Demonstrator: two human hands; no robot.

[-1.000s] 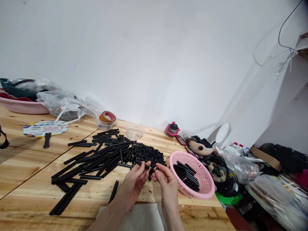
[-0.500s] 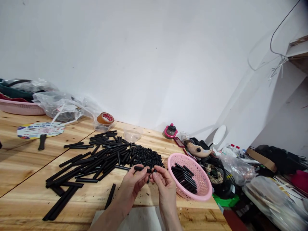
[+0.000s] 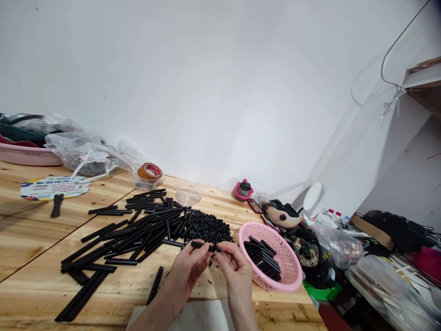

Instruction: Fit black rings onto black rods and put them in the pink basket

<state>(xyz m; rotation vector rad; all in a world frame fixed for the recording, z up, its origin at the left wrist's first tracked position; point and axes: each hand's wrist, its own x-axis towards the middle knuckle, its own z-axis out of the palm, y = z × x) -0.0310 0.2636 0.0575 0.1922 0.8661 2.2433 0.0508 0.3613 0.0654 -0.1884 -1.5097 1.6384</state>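
Observation:
My left hand [image 3: 190, 269] is closed on a short black tube [image 3: 200, 246], thumb along its side. Close by on the right, my right hand [image 3: 234, 266] pinches a small black piece [image 3: 217, 250] at the tube's right end. Whether that piece sits in the tube or only touches it, I cannot tell. Just beyond my fingers is a heap of small black pieces [image 3: 210, 226]. A wide pile of black tubes [image 3: 138, 239] spreads to the left. More black tubes [image 3: 263, 257] lie in a pink perforated basket [image 3: 291, 264] beside my right hand.
A single tube [image 3: 155, 286] and a pale sheet [image 3: 203, 316] lie near me. Farther back stand a tape roll [image 3: 150, 172], a clear bowl [image 3: 189, 195] and a pink-lidded bottle [image 3: 243, 190]. A fan [image 3: 55, 189] lies left. Bags and clutter [image 3: 337, 239] crowd the right.
Both hands stay almost in place, still together at the tube's end, with a slight shift of the fingers. The whole view has moved a little.

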